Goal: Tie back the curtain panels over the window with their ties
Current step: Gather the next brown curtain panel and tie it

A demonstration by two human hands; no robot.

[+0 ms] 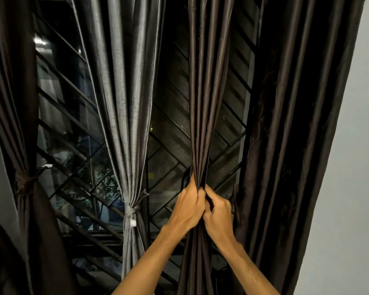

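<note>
A view upward at a night-dark window (58,145) hung with four curtain panels. Low in the centre right of the frame, two bare hands bunch a dark brown curtain (200,103) into a narrow bundle. The left hand (190,207) and the right hand (217,211) touch each other, each grip closed tight with fingers curled round the gathered folds. A thin dark strip (185,179) curves just left of the left hand; whether it is the tie cannot be told.

Open glass shows on both sides of this bundle, crossed by a metal grille (173,122) of slanting bars. Just to the right hangs a loose brown panel (296,124), its edge near the right hand. Beyond it a plain pale wall (362,145) fills the right edge.

Centre left, a grey curtain (124,92) with a coarse woven sheen is cinched by a knotted grey tie (130,210). A small white tag (133,222) hangs just below the knot, any writing on it too small to read. At the far left, a smooth brown curtain (11,103) is pinched in by a brown tie (25,184).
</note>
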